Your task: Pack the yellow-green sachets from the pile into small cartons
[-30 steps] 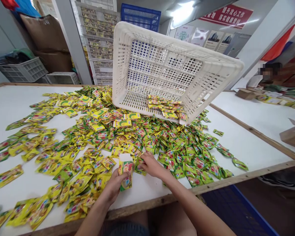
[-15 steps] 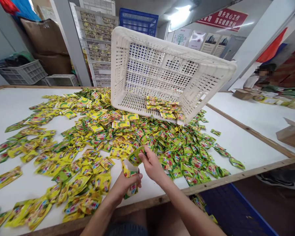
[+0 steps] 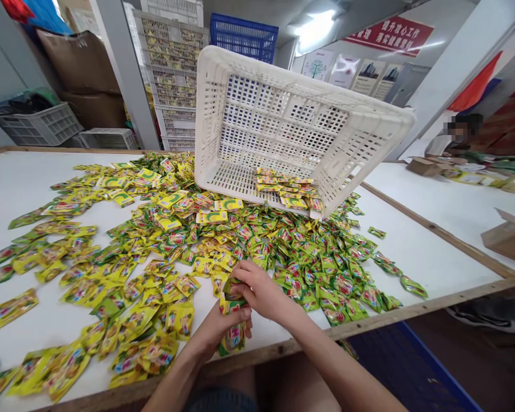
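My left hand [image 3: 220, 325] is wrapped round a small printed carton [image 3: 233, 339], held upright above the table's front edge. My right hand [image 3: 260, 290] pinches a green candy sachet [image 3: 232, 288] at the carton's open top. The sachet's lower end appears to be inside the carton; fingers partly cover it. Close by on the right lies a heap of green sachets [image 3: 341, 280]. Yellow sachets [image 3: 146, 315] spread over the table to the left.
A white plastic basket [image 3: 300, 74] is tipped toward me behind the heap, with several flat cartons [image 3: 283, 186] at its mouth. The white table [image 3: 412, 240] has a wooden edge [image 3: 369, 320]. A blue crate [image 3: 403, 366] sits below right. Another person [image 3: 450, 137] is at the far right.
My right hand has moved left and slightly down, bringing the green sachet from above the carton into its opening. My left hand still holds the carton, turned slightly.
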The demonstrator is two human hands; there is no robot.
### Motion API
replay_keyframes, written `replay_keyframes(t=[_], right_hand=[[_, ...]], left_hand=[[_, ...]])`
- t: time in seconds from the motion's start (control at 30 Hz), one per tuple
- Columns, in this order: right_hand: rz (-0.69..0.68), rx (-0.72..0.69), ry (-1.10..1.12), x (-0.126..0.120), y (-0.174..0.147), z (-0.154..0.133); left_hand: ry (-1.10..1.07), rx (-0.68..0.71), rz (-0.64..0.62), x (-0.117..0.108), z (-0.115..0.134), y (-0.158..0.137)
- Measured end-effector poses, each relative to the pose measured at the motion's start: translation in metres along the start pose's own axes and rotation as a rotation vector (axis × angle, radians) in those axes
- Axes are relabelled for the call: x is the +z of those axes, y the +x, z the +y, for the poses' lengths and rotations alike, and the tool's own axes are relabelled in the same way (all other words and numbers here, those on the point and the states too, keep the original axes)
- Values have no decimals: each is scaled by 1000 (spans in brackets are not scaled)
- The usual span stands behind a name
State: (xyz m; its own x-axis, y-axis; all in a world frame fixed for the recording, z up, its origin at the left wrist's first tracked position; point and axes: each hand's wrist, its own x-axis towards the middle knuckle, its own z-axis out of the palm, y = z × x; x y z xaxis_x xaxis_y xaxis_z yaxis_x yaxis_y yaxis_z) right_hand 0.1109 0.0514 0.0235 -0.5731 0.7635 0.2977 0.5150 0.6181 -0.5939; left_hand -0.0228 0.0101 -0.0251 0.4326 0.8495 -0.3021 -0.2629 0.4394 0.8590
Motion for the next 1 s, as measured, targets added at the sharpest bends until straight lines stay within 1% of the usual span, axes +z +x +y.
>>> replay_keyframes(t=[0.17, 0.27, 0.37, 0.43, 0.5, 0.57, 0.7, 0.87, 1.0], right_hand=[[1, 4, -25, -3, -5, 4], [15, 46, -33, 2, -8, 6], [120, 121, 19, 8, -12, 6], [203, 146, 46, 10, -17, 5], [234, 144, 31, 10, -24, 5], [200, 140, 2, 12, -32, 3], [64, 163, -9, 16, -43, 1], [4, 166, -74, 13, -37, -3], [-83, 131, -152, 5, -28, -7]], left_hand=[[5, 2, -84, -2, 1, 0], [33, 36, -66, 1, 0, 3], [36, 68, -15, 2, 0, 6], [43, 78, -22, 1, 1, 7], [57, 74, -35, 0, -1, 7], [65, 73, -8, -1, -4, 7], [49, 124, 103, -3, -11, 5], [97, 129, 85, -5, -10, 4], [193, 181, 54, -3, -3, 4]])
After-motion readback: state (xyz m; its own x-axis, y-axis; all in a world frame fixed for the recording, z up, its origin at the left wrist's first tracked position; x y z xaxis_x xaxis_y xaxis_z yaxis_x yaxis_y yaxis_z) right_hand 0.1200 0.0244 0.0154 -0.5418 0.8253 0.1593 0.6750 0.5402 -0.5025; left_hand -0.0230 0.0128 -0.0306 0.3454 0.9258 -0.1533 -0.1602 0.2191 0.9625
